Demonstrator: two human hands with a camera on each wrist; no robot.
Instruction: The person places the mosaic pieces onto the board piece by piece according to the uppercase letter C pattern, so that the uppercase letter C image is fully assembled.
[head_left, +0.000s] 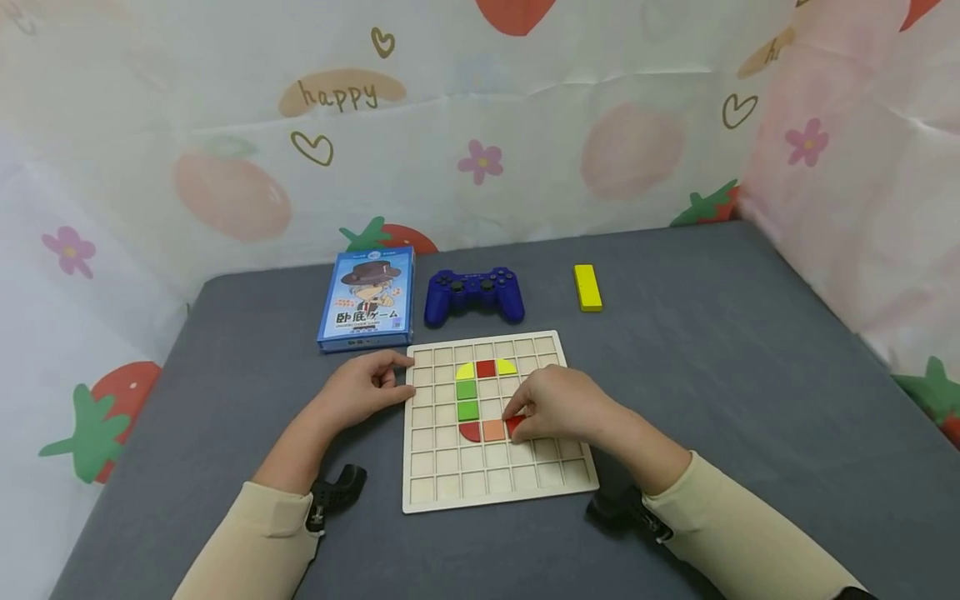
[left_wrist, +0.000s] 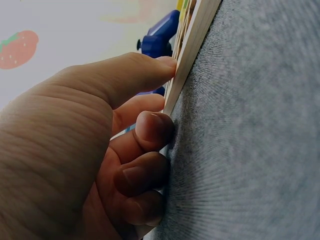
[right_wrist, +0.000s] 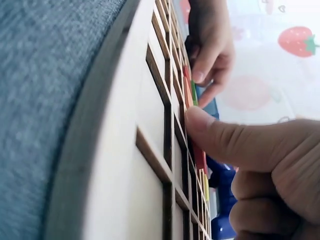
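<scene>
A pale wooden grid board lies on the table with coloured tiles in its cells. My right hand pinches a red tile low over the board, its shape partly hidden by thumb and index finger. Left of it sit an orange square tile and a red rounded tile. Green square tiles run up the left, topped by yellow rounded tiles around a red square tile. My left hand touches the board's left edge with thumb and index finger, other fingers curled loosely beneath.
Behind the board stand a blue card-game box and a dark blue game controller. Farther right lies a yellow block. A patterned cloth hangs behind the grey table. Black straps with cameras circle both wrists.
</scene>
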